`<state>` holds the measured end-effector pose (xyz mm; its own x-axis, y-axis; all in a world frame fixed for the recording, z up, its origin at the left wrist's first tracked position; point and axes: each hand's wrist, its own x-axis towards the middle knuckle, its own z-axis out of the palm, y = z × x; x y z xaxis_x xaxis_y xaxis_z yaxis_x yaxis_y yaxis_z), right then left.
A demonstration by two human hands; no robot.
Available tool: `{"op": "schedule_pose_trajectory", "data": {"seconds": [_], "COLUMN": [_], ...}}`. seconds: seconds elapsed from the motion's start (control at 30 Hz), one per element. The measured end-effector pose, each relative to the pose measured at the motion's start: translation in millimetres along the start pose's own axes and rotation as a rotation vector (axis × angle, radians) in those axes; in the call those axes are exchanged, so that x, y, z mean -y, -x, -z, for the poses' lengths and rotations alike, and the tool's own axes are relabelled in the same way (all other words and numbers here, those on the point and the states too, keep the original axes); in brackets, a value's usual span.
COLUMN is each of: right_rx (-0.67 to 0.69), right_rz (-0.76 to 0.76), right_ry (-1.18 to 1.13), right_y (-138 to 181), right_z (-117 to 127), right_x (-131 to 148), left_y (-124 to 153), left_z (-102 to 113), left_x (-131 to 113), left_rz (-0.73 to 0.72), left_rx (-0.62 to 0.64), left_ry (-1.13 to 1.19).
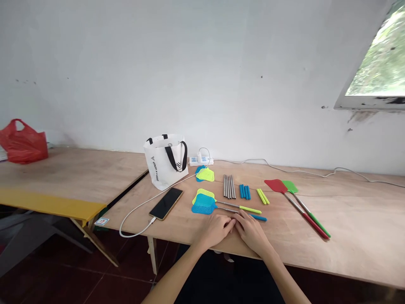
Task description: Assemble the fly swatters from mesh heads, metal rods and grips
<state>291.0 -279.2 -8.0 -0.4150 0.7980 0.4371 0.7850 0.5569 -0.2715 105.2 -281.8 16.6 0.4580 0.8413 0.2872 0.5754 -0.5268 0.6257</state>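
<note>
My left hand and my right hand rest on the table's front part, fingertips close together, with nothing held. Just beyond them lies a blue fly swatter; the right fingers overlap its shaft in view, and whether they touch it I cannot tell. Partly under its head is a yellow-green fly swatter. Farther back are a loose yellow-green swatter head over a blue one, several metal rods, several blue handles and two yellow-green handles.
To the right lie a red fly swatter and a green one. On the left are a phone on a white cable, a white bag and a power strip. A red plastic bag sits on another table.
</note>
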Motion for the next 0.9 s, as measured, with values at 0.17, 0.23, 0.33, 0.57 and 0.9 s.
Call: {"op": "schedule_pose_trajectory", "data": {"seconds": [0.17,0.23,0.33,0.57,0.9], "right_rx": [0.017,0.014,0.012,0.006,-0.155], "right_rz": [-0.006,0.004,0.011,0.015,-0.055], "right_ry": [0.005,0.013,0.037,0.067,0.297], "right_y": [0.3,0.1,-0.5,-0.4,1.8], "right_z": [-1.6,-1.9,-1.5,0.5,0.3], "right_x": [-1.6,-1.4,-0.2,2.1,0.7], "left_y": [-0.6,-0.9,-1.3,-2.2,-1.4], "left_z": [2.4,2.9,3.2,0.0,0.7], "left_x": [-2.4,-2.8,-2.9,-0.2,-1.1], "left_rz": [0.026,0.023,0.016,0.025,0.009], "left_rx": [0.026,0.029,0.038,0.016,0.024], "left_ry": [-0.021,-0.026,-0.038,-0.048,-0.047]}}
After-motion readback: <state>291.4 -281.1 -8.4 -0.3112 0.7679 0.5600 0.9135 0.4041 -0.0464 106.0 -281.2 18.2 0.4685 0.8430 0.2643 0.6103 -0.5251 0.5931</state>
